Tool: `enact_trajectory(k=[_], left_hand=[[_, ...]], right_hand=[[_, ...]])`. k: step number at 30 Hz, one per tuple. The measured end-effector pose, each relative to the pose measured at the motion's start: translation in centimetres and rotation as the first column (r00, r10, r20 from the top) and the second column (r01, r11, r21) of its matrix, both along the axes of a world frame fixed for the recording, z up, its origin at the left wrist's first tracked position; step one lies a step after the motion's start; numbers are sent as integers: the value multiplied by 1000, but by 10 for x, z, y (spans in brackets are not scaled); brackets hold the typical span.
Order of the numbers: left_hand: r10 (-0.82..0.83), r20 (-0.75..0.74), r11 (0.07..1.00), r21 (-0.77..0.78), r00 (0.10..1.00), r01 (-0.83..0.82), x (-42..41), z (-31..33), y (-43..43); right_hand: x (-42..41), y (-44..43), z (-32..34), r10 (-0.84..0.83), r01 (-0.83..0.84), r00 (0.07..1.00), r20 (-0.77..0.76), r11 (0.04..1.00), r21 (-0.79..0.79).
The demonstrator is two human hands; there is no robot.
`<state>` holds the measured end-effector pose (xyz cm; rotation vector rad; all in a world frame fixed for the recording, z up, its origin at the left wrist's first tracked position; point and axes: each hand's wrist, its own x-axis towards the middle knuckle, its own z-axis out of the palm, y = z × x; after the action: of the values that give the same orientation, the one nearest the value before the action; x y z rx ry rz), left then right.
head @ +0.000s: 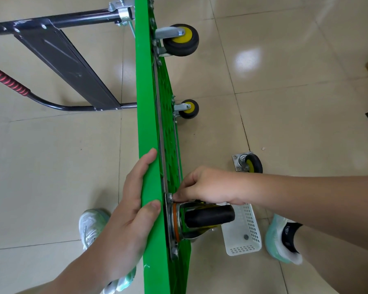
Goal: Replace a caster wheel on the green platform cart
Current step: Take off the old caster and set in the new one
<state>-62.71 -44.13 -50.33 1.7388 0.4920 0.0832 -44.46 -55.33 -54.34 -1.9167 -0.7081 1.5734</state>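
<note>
Standing on its edge on a pale tiled floor (pixel 62 166), a green cart (pixel 149 124) is seen from above, its underside facing right. The left hand (pixel 128 213) grips the cart's upper edge, with the fingers on the smooth top side and the thumb curled over the rim. The right hand (pixel 208 185) reaches in from the right, its fingertips pinching a silver bolt (pixel 169 196) at a corner of a metal mounting plate (pixel 168 223). That plate belongs to a black caster (pixel 208 216) sitting against the cart's underside, just below the right hand.

Farther along the underside, two more wheels with yellow hubs (pixel 180 40) (pixel 188 109) stick out to the right. A loose caster (pixel 250 164) lies on the floor beyond the right forearm, apart from the cart. A white plastic basket (pixel 242 247) sits on the floor beneath that forearm, with one small dark part inside.

The cart's black handle (pixel 57 20), with a red grip (pixel 6 81), extends to the left. Two pale sneakers (pixel 91 225) (pixel 280 240) stand on either side of the cart.
</note>
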Motion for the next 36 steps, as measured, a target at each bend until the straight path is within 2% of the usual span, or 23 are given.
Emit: enact_trajectory(k=[9,15,25,31,36], left_hand=[[-7,5,1000,11,1000,7,0,0,0],[-7,-2,1000,10,1000,7,0,-1,0],[-8,1,1000,16,1000,8,-1,-1,1],[-7,-2,1000,16,1000,7,0,-1,1],[-9,-6,1000,17,1000,9,0,-1,1]], right_hand=[[-1,1,-1,46,-46,999,4,997,-63],[-1,1,-7,10,-9,1000,-23,1000,28],[-4,2,-4,20,-20,1000,4,999,-35],[-4,2,-5,8,-9,1000,19,1000,27],[-3,0,-2,8,-8,1000,-12,1000,6]])
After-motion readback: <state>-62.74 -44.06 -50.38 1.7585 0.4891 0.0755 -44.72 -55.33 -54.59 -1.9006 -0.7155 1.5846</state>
